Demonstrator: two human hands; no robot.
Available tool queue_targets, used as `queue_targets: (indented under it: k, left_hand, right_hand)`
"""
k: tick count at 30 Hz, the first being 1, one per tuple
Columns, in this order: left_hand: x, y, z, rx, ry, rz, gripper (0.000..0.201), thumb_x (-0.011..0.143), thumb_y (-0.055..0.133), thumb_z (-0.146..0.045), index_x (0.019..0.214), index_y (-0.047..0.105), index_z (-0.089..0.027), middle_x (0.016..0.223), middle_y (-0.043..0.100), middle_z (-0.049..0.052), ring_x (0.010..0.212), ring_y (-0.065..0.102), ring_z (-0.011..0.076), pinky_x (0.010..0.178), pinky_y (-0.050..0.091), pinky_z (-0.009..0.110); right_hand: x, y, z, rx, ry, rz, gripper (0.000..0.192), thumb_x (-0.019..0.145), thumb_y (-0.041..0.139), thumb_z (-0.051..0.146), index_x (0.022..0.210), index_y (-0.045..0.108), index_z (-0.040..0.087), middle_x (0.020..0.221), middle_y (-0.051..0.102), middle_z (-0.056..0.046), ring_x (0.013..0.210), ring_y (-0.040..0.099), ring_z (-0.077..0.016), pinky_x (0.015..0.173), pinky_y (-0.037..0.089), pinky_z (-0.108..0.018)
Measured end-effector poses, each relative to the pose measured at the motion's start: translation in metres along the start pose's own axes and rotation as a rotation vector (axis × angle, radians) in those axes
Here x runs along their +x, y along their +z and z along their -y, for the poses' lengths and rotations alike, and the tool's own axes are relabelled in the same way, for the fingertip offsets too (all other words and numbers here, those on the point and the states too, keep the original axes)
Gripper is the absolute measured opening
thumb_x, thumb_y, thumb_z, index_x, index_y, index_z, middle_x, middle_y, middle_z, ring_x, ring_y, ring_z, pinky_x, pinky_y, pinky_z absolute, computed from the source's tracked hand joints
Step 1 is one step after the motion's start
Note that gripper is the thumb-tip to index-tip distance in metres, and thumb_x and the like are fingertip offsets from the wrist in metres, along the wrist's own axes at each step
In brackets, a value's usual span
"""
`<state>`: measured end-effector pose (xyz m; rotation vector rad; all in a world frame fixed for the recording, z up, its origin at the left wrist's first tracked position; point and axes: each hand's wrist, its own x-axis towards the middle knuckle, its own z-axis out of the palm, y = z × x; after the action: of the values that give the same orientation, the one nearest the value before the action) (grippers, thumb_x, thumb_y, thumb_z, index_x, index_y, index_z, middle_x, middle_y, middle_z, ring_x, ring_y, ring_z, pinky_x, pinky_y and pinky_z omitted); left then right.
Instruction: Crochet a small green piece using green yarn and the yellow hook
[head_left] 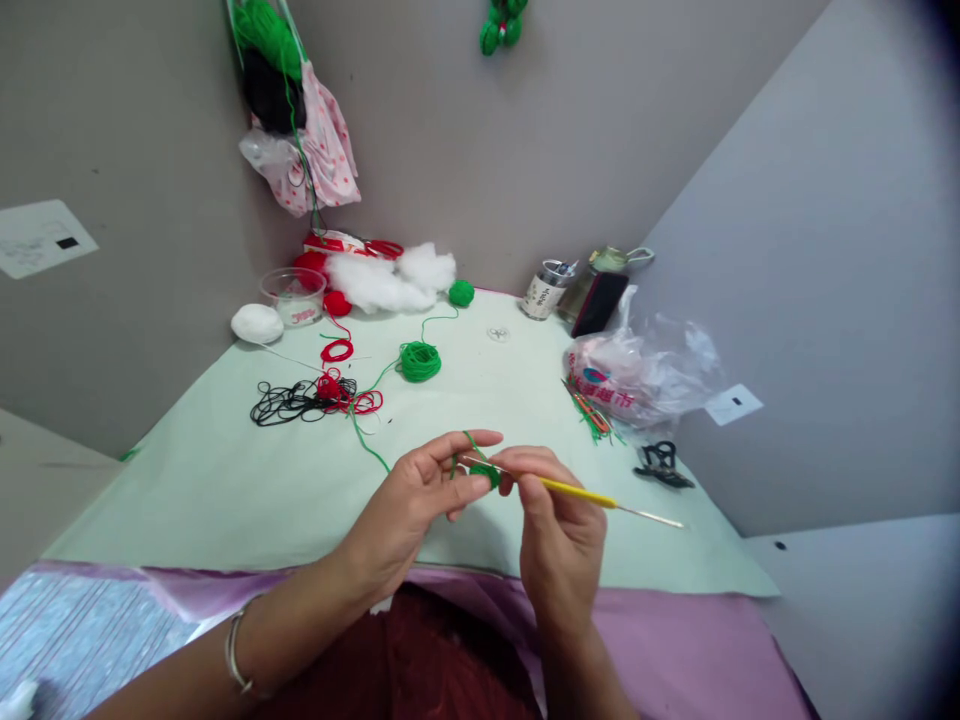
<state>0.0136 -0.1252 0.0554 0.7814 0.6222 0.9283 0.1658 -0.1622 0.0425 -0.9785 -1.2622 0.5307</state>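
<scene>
My left hand (420, 500) pinches a small green crochet piece (486, 474) between thumb and fingers, with green yarn looped over the forefinger. My right hand (551, 510) grips a yellow-handled crochet hook (592, 497) whose tip sits in the green piece and whose metal end points right. A green strand (371, 445) runs from the piece across the pale green table (225, 480) to a coil of green yarn (419, 361).
Tangles of black yarn (289, 402) and red yarn (341, 392) lie at middle left. White stuffing (390, 278), a plastic cup (294, 296), a small green ball (461, 293) and a tin (546, 290) stand at the back. A plastic bag (637, 375) and black scissors (661, 465) are on the right.
</scene>
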Motion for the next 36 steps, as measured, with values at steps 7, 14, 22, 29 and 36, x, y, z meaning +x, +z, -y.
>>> queue_targets:
  k: [7, 14, 22, 29, 36]
  left_hand:
    - [-0.003, 0.0, 0.001, 0.159, 0.075, -0.015, 0.028, 0.088, 0.081, -0.033, 0.115, 0.083, -0.027, 0.095, 0.064, 0.002, 0.08, 0.049, 0.0154, 0.073, 0.04, 0.028]
    - [-0.005, -0.005, 0.0, 0.341, 0.181, -0.067, 0.027, 0.088, 0.08, -0.029, 0.115, 0.081, -0.028, 0.092, 0.063, 0.001, 0.085, 0.051, 0.0179, 0.081, 0.041, 0.03]
    - [-0.007, 0.001, 0.005, 0.199, 0.105, -0.071, 0.046, 0.083, 0.087, -0.032, 0.128, 0.076, -0.027, 0.085, 0.06, -0.002, 0.073, 0.048, 0.0128, 0.074, 0.041, 0.026]
    - [-0.001, -0.006, -0.004, -0.09, -0.11, 0.041, 0.044, 0.084, 0.086, -0.031, 0.127, 0.079, -0.022, 0.082, 0.058, -0.003, 0.063, 0.043, 0.0071, 0.071, 0.04, 0.025]
    - [-0.002, 0.003, 0.001, 0.05, 0.063, -0.036, 0.042, 0.08, 0.091, -0.032, 0.121, 0.081, -0.027, 0.096, 0.068, 0.001, 0.096, 0.057, 0.0157, 0.09, 0.043, 0.026]
  right_hand:
    - [-0.001, -0.003, -0.006, 0.098, 0.133, -0.059, 0.023, 0.105, 0.059, 0.03, 0.096, 0.078, 0.022, 0.089, 0.076, -0.004, 0.072, 0.065, -0.0151, 0.068, 0.055, -0.03]
    - [-0.005, -0.005, 0.003, -0.089, 0.002, 0.006, 0.024, 0.107, 0.052, 0.021, 0.103, 0.075, 0.023, 0.093, 0.077, -0.004, 0.076, 0.069, -0.0161, 0.071, 0.057, -0.031]
    - [-0.016, -0.002, -0.01, -0.583, -0.541, 0.067, 0.037, 0.097, 0.064, 0.009, 0.127, 0.073, 0.028, 0.105, 0.077, -0.008, 0.091, 0.074, -0.022, 0.073, 0.061, -0.035]
    - [-0.007, -0.003, -0.001, -0.122, -0.159, -0.087, 0.024, 0.104, 0.055, 0.016, 0.102, 0.077, 0.025, 0.083, 0.072, -0.003, 0.075, 0.066, -0.0192, 0.065, 0.054, -0.034]
    - [-0.007, 0.001, -0.003, -0.225, -0.146, 0.034, 0.025, 0.103, 0.059, 0.013, 0.11, 0.078, 0.028, 0.095, 0.076, -0.004, 0.083, 0.071, -0.0189, 0.072, 0.059, -0.033]
